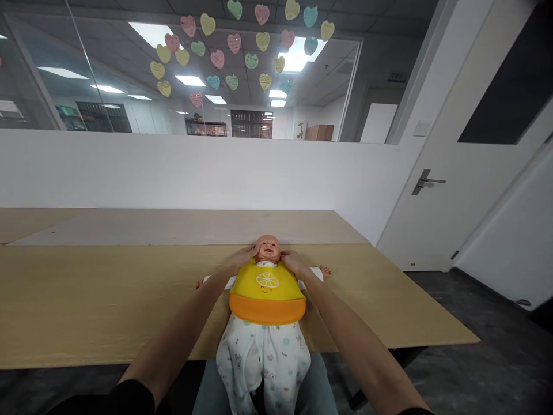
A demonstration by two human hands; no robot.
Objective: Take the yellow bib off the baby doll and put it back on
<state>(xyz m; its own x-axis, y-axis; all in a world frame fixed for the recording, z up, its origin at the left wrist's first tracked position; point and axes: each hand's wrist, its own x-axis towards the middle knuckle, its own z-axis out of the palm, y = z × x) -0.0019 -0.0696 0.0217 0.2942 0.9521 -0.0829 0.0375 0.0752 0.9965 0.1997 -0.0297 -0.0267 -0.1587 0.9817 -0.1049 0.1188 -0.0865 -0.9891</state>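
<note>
Baby doll (268, 256) lies face up on the counter (86, 300), its legs extending past the counter's near edge. Left hand (242, 257) and right hand (295, 265) are spread, resting against opposite sides of the doll's head; no pinch observed. A yellow-and-orange bib (266, 294) covers the doll's chest, above a white printed romper (263, 369). A white door (475, 202) with a lever handle stands beyond the counter's right side.
</note>
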